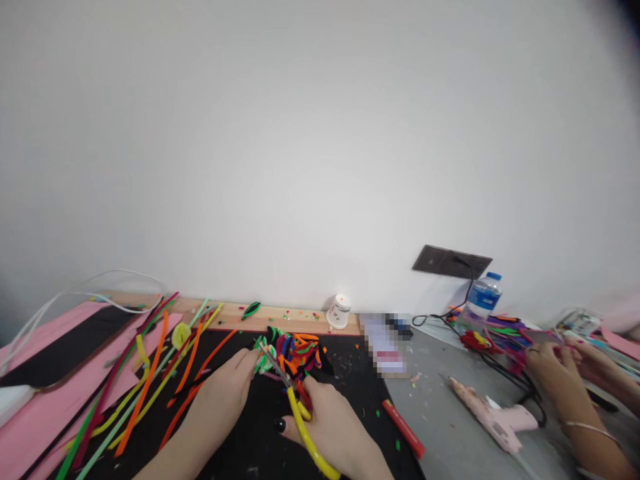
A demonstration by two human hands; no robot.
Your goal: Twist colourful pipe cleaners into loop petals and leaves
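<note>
It seems trimming: right hand (pixel 333 420) is clamped on yellow-handled tool (pixel 299 419) beside colourful pile (pixel 305 347); whether left hand (pixel 227 387) grips, I cannot tell. Next probably needs steady support.

1. Flat grey tabletop (pixel 435 413): bears a black rectangular mat (pixel 253 433) and, right, a pale pink glue gun (pixel 493 417).
2. Mat: long multicoloured fuzzy stems (pixel 139 399) at left; a pile of short multicoloured fuzzy pieces (pixel 300 353); a red stick (pixel 403 428) by the right edge.
3. Pale wooden strip (pixel 280 319) behind: an upturned white paper cup (pixel 339 313).
</note>
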